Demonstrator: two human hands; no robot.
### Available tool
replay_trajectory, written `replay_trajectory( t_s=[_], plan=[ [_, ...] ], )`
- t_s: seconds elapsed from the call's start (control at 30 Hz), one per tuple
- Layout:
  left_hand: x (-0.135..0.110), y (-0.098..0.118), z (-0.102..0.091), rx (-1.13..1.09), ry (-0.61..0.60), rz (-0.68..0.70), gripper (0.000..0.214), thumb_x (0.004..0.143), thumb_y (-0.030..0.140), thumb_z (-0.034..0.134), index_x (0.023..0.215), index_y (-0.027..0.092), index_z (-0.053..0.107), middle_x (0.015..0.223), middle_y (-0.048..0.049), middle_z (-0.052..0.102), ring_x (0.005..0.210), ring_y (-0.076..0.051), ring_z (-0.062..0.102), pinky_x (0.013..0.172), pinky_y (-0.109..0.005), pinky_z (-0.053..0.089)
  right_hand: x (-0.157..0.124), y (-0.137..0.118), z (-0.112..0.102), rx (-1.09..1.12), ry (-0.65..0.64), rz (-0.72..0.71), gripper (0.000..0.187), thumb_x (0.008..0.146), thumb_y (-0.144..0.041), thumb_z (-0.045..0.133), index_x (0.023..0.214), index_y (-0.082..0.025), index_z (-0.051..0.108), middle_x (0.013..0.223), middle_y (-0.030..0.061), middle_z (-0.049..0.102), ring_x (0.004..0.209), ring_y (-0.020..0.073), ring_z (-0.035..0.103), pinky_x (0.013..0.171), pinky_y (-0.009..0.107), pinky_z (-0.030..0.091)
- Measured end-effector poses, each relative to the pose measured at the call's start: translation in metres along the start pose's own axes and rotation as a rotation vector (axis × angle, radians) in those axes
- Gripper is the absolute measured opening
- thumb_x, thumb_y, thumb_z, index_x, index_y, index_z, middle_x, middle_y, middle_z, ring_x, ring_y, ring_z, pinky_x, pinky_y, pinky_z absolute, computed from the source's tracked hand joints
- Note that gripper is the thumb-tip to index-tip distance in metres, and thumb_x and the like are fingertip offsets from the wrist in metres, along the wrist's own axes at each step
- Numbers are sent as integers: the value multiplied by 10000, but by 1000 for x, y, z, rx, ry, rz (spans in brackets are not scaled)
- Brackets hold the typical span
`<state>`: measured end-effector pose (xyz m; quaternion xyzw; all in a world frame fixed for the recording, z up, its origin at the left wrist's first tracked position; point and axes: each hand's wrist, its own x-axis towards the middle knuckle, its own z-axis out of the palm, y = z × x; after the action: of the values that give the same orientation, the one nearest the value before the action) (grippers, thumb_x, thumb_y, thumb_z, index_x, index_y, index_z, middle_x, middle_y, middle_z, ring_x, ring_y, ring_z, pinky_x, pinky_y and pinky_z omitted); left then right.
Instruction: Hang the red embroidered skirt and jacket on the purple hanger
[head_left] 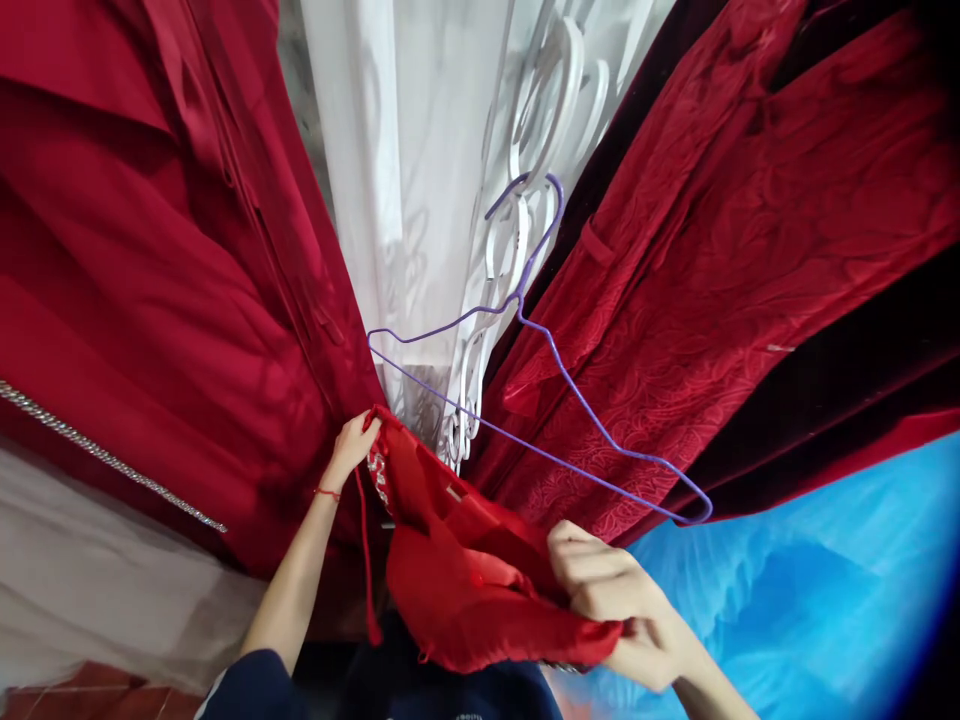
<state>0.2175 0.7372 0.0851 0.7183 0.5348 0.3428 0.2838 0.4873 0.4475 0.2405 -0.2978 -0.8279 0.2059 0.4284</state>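
Note:
My left hand (pixel 351 447) is closed on the top edge of a red garment (pixel 457 575), pinching it near a strip of silver beading. The garment's other side is gripped by my right hand (pixel 611 595), fingers curled into the fabric. It sags between the two hands. Just above them a purple wire hanger (pixel 555 360) hangs empty by its hook from white metal scrollwork (pixel 517 240).
Red satin gowns (pixel 165 300) hang on the left, one with a rhinestone strip (pixel 105 455). A dark red velvet gown (pixel 750 260) hangs on the right. White sheer fabric (pixel 405 150) is behind the hanger. Blue plastic sheeting (pixel 810 590) lies at lower right.

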Motion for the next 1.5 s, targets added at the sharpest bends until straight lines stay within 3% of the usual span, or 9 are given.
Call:
replay_trajectory(
  t_s=[0.07,0.17,0.37,0.53,0.67,0.77,1.07,1.23,1.5],
  plan=[
    [4,10,-3,15,44,14,278,891,365,415,818,207,632,768,-40,687,735,-207,637,668,-271,443,-1,1,-12,-57,9,7,408,1039,-395,371,681,-217,451,552,-44,392,530,120,357,630,312,358],
    [14,21,-14,58,99,33,325,885,331,386,848,194,678,796,-59,700,797,-216,651,710,-272,446,-7,15,-22,-246,-11,68,339,1042,-379,392,832,-199,588,610,-22,499,554,125,392,641,309,345],
    [43,43,-38,193,123,26,372,884,462,494,1000,204,735,947,-128,754,936,-287,678,784,-310,433,-16,56,-8,-481,-182,86,472,1062,-423,265,1058,-143,646,688,22,620,599,135,508,739,321,369],
    [69,64,-63,304,233,9,444,930,551,439,1043,231,726,1093,-154,744,1002,-295,665,740,-300,389,0,69,17,-544,-228,10,517,1068,-417,214,1034,-152,657,690,21,610,637,147,497,853,351,350],
    [90,80,-79,309,247,-18,449,909,592,455,936,238,730,1007,-129,751,949,-287,652,692,-294,343,20,74,28,-578,-167,60,439,1060,-366,330,820,-165,638,640,-8,561,614,130,464,853,340,321],
    [98,94,-84,297,298,-12,427,895,587,480,869,233,717,900,-95,739,861,-254,634,654,-285,310,22,78,24,-599,-77,72,404,1047,-337,379,774,-165,622,625,-17,541,618,125,466,833,333,315],
    [74,135,-101,331,368,155,441,876,612,524,958,236,741,814,-26,720,786,-192,628,650,-250,332,-30,91,-31,-700,116,76,201,991,-287,491,955,-202,669,747,5,617,728,159,559,877,393,344],
    [70,152,-106,341,391,242,463,873,610,541,941,201,748,797,-42,727,769,-192,653,647,-244,354,-47,103,-43,-735,207,74,217,971,-277,483,935,-223,690,790,17,606,746,167,578,904,441,355],
    [53,188,-102,173,479,342,362,848,507,620,931,170,721,783,-19,714,700,-136,631,644,-209,400,-50,78,-61,-822,353,39,195,930,-257,517,946,-265,711,760,10,578,720,172,562,854,416,380]
  ],
)
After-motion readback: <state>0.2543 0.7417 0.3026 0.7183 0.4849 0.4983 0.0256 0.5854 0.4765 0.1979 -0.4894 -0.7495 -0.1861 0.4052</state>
